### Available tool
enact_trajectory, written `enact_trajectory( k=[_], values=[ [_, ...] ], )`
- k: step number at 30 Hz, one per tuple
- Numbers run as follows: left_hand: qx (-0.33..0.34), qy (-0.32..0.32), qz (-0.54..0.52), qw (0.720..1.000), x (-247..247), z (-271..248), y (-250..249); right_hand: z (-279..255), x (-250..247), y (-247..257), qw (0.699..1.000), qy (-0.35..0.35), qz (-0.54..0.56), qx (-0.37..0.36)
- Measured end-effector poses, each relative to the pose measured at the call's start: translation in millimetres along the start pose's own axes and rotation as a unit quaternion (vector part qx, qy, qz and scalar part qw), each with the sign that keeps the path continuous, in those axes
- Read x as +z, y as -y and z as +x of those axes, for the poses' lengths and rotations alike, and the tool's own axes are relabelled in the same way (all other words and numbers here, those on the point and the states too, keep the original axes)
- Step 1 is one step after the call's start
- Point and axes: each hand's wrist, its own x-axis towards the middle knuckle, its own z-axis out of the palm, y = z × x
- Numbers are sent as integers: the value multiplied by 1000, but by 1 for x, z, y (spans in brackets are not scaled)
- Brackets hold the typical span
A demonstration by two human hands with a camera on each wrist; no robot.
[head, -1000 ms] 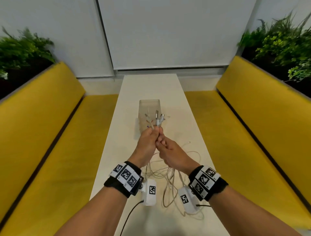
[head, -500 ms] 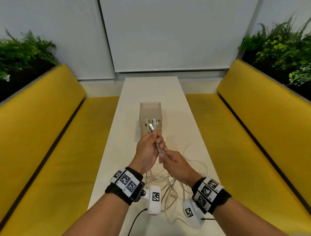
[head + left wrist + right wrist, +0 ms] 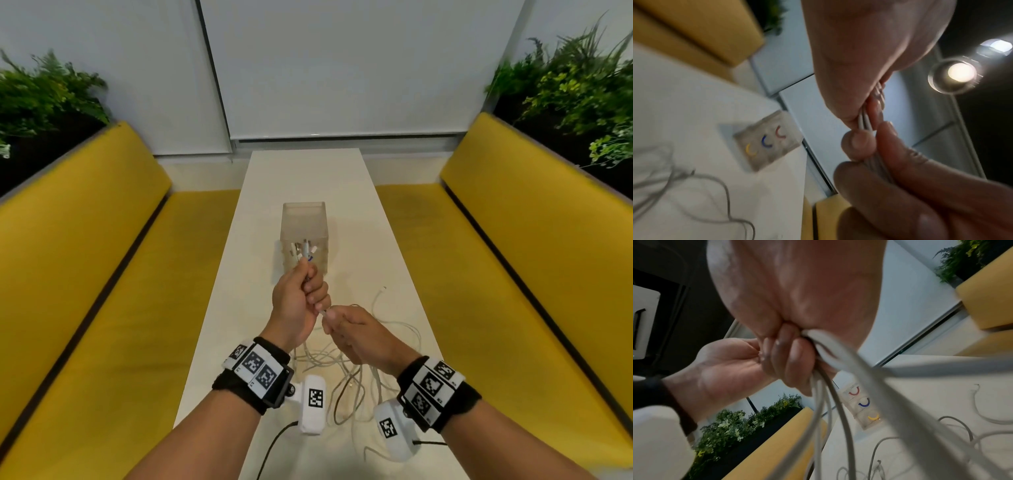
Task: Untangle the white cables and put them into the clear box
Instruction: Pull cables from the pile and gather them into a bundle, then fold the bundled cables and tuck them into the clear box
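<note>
White cables (image 3: pixel 346 373) bunched in both our clenched grips, left (image 3: pixel 297 305) and right (image 3: pixel 356 334), may knot tighter if we pull toward 6 o'clock.

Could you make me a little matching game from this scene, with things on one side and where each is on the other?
Things:
1. left hand
2. right hand
3. clear box
4. loose cable end

Places:
A. standing on the white table beyond the hands
B. lying on the table to the right
C. gripping the bunched plug ends
D. gripping the cables lower down

Pairs: 1-C, 2-D, 3-A, 4-B
</note>
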Motion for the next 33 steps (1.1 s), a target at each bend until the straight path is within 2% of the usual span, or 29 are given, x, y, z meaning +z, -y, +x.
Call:
enact_trajectory(
  k=[3, 7, 11, 16, 18, 21, 24, 27, 30, 33],
  values=[
    [43, -40, 62, 996, 1, 5, -4, 2, -4, 1, 999, 22, -2, 35],
    [64, -80, 30, 994, -6, 16, -16, 0, -6, 7, 998, 37, -21, 40],
    [76, -94, -2, 993, -18, 18, -25, -9, -13, 3, 997, 49, -12, 63],
    [84, -125, -4, 989, -27, 14, -22, -13, -13, -4, 992, 29, -109, 63],
    [104, -142, 44, 983, -26, 13, -19, -12, -12, 4, 972, 33, -232, 34],
    [147, -148, 215, 954, -17, 8, -16, -12, -10, 23, 905, 79, -417, 37],
    [187, -96, 380, 901, -7, 3, -13, -11, -5, 51, 861, 130, -488, 59],
    [165, -14, 477, 863, -6, 1, -4, -4, -4, 79, 862, 161, -472, 88],
    [115, 62, 465, 876, -9, -4, 3, 7, -13, 104, 875, 168, -443, 95],
    [135, 128, 440, 879, -8, -9, 6, 14, -28, 118, 915, 158, -356, 103]
  ],
)
